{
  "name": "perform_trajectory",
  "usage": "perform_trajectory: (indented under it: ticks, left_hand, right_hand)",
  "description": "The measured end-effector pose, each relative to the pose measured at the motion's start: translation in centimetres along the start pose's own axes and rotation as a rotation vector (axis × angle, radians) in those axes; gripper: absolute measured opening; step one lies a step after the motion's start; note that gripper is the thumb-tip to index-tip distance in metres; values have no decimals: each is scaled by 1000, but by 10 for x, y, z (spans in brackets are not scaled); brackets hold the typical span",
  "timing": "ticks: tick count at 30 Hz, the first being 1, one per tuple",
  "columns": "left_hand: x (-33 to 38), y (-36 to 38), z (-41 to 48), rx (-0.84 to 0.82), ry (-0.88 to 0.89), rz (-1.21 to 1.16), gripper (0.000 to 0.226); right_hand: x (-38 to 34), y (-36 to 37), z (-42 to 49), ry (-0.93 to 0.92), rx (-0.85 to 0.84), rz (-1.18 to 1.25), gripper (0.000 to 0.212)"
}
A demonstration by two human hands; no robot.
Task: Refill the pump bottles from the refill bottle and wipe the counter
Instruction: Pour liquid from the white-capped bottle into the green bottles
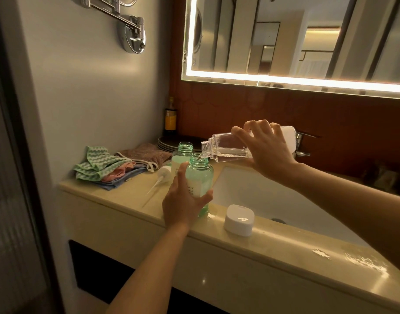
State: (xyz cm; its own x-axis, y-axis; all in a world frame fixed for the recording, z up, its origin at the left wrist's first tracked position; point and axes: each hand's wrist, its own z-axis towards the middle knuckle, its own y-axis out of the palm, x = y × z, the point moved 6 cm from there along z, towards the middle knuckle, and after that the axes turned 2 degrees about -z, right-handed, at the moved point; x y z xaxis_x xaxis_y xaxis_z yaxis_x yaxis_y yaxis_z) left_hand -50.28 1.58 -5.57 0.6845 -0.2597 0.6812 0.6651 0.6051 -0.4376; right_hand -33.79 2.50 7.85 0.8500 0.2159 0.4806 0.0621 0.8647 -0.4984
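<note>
- Bathroom counter [117, 198]: left hand [183, 205] grips near pump bottle [201, 175], upright by the sink edge.
- Right hand [269, 150] holds refill bottle [226, 148] tipped, mouth just over its neck.
- Pour slowly, mouth centred; steady the base.

Your left hand [183, 205] hides part of the front green bottle [201, 172], and its label [201, 188] is too small to read. Your right hand [268, 150] covers the middle of the clear bottle [226, 148]. The mirror [285, 35] runs off the top edge.
</note>
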Motion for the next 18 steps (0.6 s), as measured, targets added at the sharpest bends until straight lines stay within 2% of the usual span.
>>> perform_trajectory:
  ticks: [10, 18]
  left_hand:
    - [0, 0, 0, 1, 3, -1, 92]
    - [0, 0, -1, 6, 8, -10, 92]
  right_hand:
    - [-1, -7, 5, -25, -4, -36, 68]
    - [-3, -8, 10, -54, 12, -123, 73]
